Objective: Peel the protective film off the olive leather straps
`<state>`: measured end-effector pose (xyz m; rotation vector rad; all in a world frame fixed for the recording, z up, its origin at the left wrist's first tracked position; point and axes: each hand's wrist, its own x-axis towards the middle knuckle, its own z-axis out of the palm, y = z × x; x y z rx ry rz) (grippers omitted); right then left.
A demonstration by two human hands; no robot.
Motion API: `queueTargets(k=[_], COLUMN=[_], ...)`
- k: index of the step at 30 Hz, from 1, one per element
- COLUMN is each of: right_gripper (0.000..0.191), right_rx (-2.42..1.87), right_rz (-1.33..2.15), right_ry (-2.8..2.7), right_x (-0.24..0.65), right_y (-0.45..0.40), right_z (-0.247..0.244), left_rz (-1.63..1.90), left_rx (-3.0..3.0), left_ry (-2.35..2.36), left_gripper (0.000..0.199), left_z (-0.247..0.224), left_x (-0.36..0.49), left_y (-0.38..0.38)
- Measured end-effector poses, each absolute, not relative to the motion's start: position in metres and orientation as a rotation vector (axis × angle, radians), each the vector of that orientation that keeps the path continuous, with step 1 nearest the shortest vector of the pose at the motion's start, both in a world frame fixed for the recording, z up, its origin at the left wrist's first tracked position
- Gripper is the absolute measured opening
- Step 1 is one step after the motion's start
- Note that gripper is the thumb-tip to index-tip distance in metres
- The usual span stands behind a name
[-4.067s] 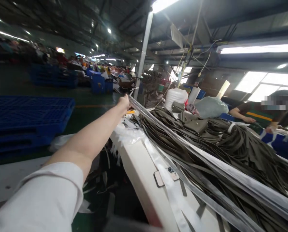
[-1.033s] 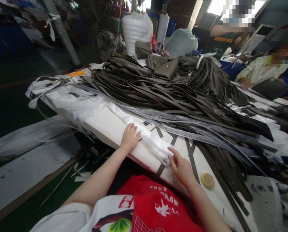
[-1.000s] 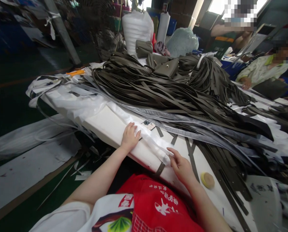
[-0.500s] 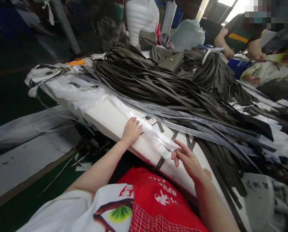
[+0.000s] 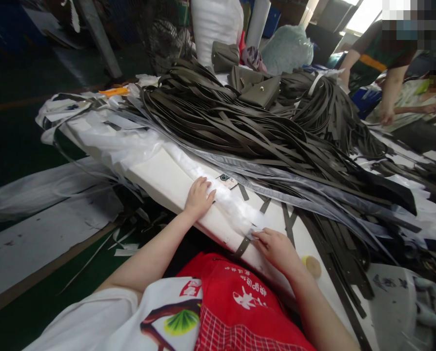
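A strip of thin, see-through plastic film (image 5: 236, 205) runs across the white table edge between my two hands. My left hand (image 5: 199, 200) lies on it near the table's edge, fingers flat and thumb apart. At the film's near end my right hand (image 5: 278, 249) is closed, its fingertips pinching the plastic above a dark strap (image 5: 243, 246). What lies inside the film, if anything, I cannot make out. Just beyond my left hand sits a small printed card (image 5: 227, 181) with a dark round figure.
A large heap of dark olive straps (image 5: 232, 117) covers the table beyond my hands, with olive pouches (image 5: 260, 88) on top. A yellowish tape roll (image 5: 311, 266) stands beside my right forearm. An orange item (image 5: 114, 91) lies far left. Co-workers (image 5: 389, 92) are at the far right.
My right hand has come down and slightly left, and its spread fingers have closed on the film's end. The film has shifted; my left hand has stayed put. A co-worker's arm has moved.
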<state>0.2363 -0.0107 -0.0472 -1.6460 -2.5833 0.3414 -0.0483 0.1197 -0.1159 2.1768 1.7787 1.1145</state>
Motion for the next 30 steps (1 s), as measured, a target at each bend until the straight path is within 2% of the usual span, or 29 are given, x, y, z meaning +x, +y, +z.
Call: queueTargets(k=[13, 19, 22, 26, 27, 28, 30], right_gripper=[0.014, 0.026, 0.032, 0.032, 0.031, 0.029, 0.023], right_rx=[-1.687, -1.657, -1.57, -1.424, -1.379, -1.327, -1.174], right_rz=[0.383, 0.443, 0.378, 0.249, 0.223, 0.2, 0.166], right_ry=[-2.355, -2.266, -2.23, -2.152, -2.139, -2.13, -2.159], right_x=[0.24, 0.245, 0.243, 0.234, 0.231, 0.228, 0.225], right_y=[-0.003, 0.001, 0.0, -0.003, -0.004, -0.006, -0.01], right_z=[-0.037, -0.032, -0.025, -0.008, -0.003, 0.001, 0.008], left_rz=[1.136, 1.175, 1.264, 1.259, 1.212, 1.177, 1.19], left_rx=[2.181, 2.171, 2.224, 2.529, 2.595, 2.632, 2.587], left_ry=[1.761, 1.734, 1.661, 1.339, 1.283, 1.257, 1.303], left_gripper=[0.031, 0.034, 0.049, 0.095, 0.099, 0.096, 0.068], left_z=[-0.116, -0.115, -0.107, -0.095, -0.093, -0.092, -0.09], left_x=[-0.049, -0.051, -0.053, -0.05, -0.048, -0.046, -0.045], left_y=[0.12, 0.12, 0.112, 0.096, 0.094, 0.094, 0.103])
